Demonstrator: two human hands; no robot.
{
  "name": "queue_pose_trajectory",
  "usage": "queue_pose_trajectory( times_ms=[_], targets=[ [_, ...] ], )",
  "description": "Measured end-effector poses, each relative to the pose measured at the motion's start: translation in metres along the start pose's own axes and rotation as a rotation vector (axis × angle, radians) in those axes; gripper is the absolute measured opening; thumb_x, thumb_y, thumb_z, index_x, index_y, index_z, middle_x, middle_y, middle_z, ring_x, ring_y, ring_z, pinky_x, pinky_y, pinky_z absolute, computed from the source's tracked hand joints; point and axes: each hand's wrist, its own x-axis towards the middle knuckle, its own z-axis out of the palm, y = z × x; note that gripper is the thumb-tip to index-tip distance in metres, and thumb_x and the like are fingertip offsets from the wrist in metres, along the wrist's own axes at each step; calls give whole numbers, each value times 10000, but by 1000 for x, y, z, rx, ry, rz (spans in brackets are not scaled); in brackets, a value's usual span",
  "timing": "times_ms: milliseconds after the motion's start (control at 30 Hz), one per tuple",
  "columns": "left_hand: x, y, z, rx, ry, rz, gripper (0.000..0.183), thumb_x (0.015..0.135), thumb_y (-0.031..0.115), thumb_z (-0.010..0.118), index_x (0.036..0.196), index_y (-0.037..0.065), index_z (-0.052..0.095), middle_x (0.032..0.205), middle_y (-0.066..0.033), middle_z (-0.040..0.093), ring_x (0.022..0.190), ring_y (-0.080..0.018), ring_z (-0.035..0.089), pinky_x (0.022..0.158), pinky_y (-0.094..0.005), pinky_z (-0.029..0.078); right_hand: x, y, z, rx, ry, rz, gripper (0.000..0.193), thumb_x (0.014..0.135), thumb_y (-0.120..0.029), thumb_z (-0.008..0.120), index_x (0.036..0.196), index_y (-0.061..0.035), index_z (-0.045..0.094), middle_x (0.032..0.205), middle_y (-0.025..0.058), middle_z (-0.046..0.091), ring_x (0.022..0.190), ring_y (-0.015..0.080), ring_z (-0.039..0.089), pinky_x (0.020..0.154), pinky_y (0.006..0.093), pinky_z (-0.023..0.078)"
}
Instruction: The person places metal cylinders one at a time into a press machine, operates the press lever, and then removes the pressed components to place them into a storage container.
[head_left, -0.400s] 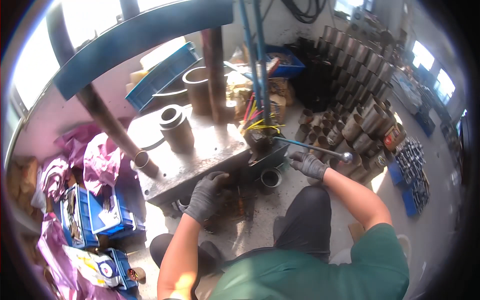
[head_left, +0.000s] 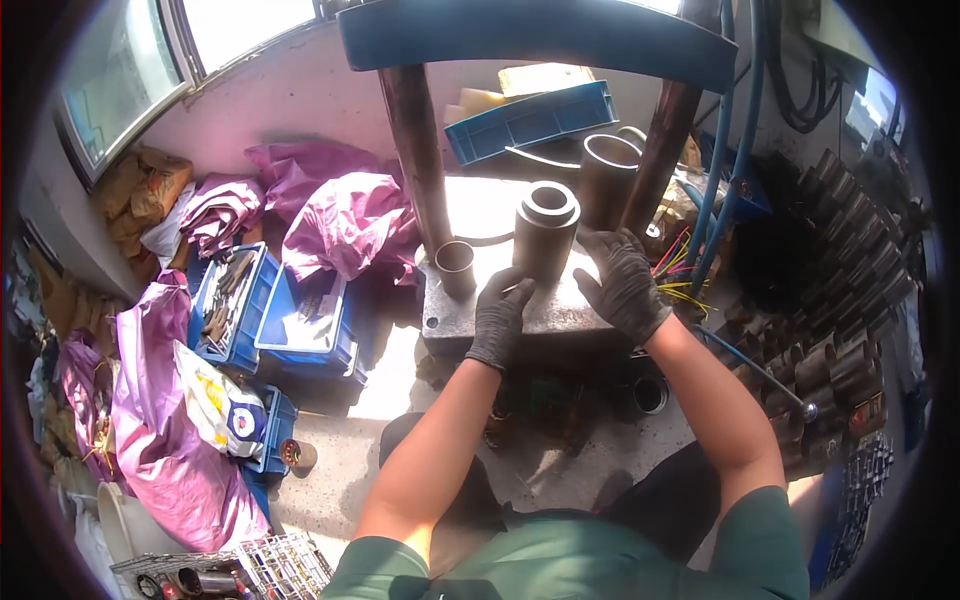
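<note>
A metal cylinder point(head_left: 545, 245) with a stepped ring point(head_left: 549, 203) on its top stands upright on the thick metal plate point(head_left: 480, 325) of a press. Both my hands wear dark grey gloves. My left hand point(head_left: 500, 320) is at the plate's front edge, fingers stretched toward the cylinder's lower left side; whether they touch it I cannot tell. To the right of the cylinder, my right hand point(head_left: 628, 285) reaches over the plate with thumb and fingers apart, holding nothing. Behind it stands a wider open tube point(head_left: 608, 190). A short tube point(head_left: 457, 268) sits at the plate's left.
Two dark posts point(head_left: 418, 160) rise from the plate to a blue crossbeam point(head_left: 540, 35). A lever with a ball knob point(head_left: 809, 410) sticks out at right. Blue bins point(head_left: 235, 300) and purple sacking point(head_left: 165, 420) lie at left. Stacked metal tubes point(head_left: 850, 250) fill the right side.
The view has swung left. My right hand has left the area by the ball-knobbed lever and come over the plate beside the cylinder. My left hand has moved closer to the cylinder's base.
</note>
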Motion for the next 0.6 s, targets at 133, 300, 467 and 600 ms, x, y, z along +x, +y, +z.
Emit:
queue_pose_trajectory(
  times_ms=[133,300,467,600],
  targets=[
    [12,6,-6,-288,148,-333,178,940,253,704,1103,186,685,812,53,588,633,-86,524,518,-258,408,81,-6,44,-131,-110,28,580,887,-300,666,1398,-56,542,1114,189,699,1048,376,662,1053,522,458],
    [21,13,-6,-360,163,-399,214,900,277,694,1075,201,598,756,58,525,556,-84,442,470,-269,326,117,-2,81,-152,-318,212,593,890,-296,643,1405,-23,534,936,197,733,930,379,694,914,502,531],
    [25,-3,-16,-370,196,-317,349,885,327,735,1166,156,618,894,18,583,736,-108,541,580,-271,415,88,-18,73,-120,-225,171,638,896,-299,666,1439,-32,465,843,166,725,871,367,707,850,529,535],
    [17,-6,-9,-388,192,-267,452,886,364,762,1239,118,624,1052,-12,615,944,-141,593,757,-292,488,22,-14,49,18,-46,159,807,898,-374,746,1557,-123,355,898,236,708,854,443,694,823,548,532]
  ],
)
